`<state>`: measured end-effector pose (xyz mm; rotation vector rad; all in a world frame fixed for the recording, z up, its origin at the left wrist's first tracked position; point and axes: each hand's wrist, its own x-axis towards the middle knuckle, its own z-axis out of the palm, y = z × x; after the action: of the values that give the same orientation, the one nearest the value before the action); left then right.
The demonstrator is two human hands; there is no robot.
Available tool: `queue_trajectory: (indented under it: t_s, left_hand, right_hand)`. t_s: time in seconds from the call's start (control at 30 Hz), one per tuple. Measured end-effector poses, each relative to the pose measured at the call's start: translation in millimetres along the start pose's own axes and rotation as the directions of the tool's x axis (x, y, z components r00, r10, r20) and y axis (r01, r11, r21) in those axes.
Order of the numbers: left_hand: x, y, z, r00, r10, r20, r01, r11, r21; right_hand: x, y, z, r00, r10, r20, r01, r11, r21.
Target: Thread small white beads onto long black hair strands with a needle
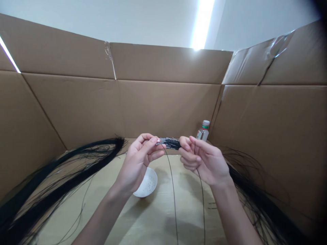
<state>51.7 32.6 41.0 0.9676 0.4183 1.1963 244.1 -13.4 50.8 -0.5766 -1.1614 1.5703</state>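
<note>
Between my two hands stretches a bundle of thin black cords (170,143) with rows of tiny whitish beads or knots along it. My left hand (141,154) pinches thumb against fingers at the bundle's left end, where a small white bead (158,140) shows at the thumb tip. My right hand (201,158) has its fingers curled round the bundle's right end. One loose black cord (173,190) hangs from near the left fingertips; another cord (202,194) passes through the right fingers and hangs down. Below the left hand stands a white bowl (149,183) with small pale pieces inside.
Cardboard walls (168,105) surround the pale work surface (143,224). Behind my right hand a bottle (203,132) with a white cap stands by the wall. Long black strands lie at the left (76,178) and right (265,204), with stray ends sticking out.
</note>
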Motion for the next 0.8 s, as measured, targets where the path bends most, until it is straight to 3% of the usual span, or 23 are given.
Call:
queue_trajectory:
  t_s: [0.23, 0.33, 0.43, 0.5, 0.57, 0.67, 0.8]
  left_hand:
    - [-0.2, 1.8, -0.3, 0.998, -0.055, 0.015, 0.056, 0.994, -0.092]
    - [-2.5, 0.2, 1.2, 0.996, -0.088, 0.035, 0.091, 0.988, -0.122]
    - [-5.5, -1.0, 3.4, 0.991, -0.104, 0.080, 0.114, 0.984, -0.138]
    - [-7.5, -1.6, 4.5, 0.986, -0.117, 0.119, 0.133, 0.982, -0.135]
    - [-9.5, -2.0, 5.3, 0.982, -0.114, 0.151, 0.130, 0.987, -0.099]
    - [-11.8, -2.8, 6.1, 0.984, -0.071, 0.166, 0.074, 0.997, -0.013]
    - [-12.6, -3.7, 7.4, 0.985, -0.046, 0.169, 0.041, 0.999, 0.035]
  right_hand:
    - [-2.9, 3.9, 5.4, 0.966, -0.198, -0.168, 0.162, 0.965, -0.208]
    - [-7.0, 8.8, 16.1, 0.896, -0.377, -0.233, 0.264, 0.876, -0.404]
    - [-11.2, 17.8, 29.9, 0.751, -0.620, -0.227, 0.349, 0.664, -0.661]
    - [-13.0, 24.6, 37.7, 0.612, -0.776, -0.151, 0.352, 0.438, -0.827]
    - [-13.8, 30.0, 42.6, 0.511, -0.860, -0.023, 0.323, 0.216, -0.921]
    - [-13.6, 33.4, 44.5, 0.464, -0.878, 0.114, 0.293, 0.031, -0.955]
    - [-12.0, 32.9, 42.6, 0.447, -0.876, 0.182, 0.282, -0.055, -0.958]
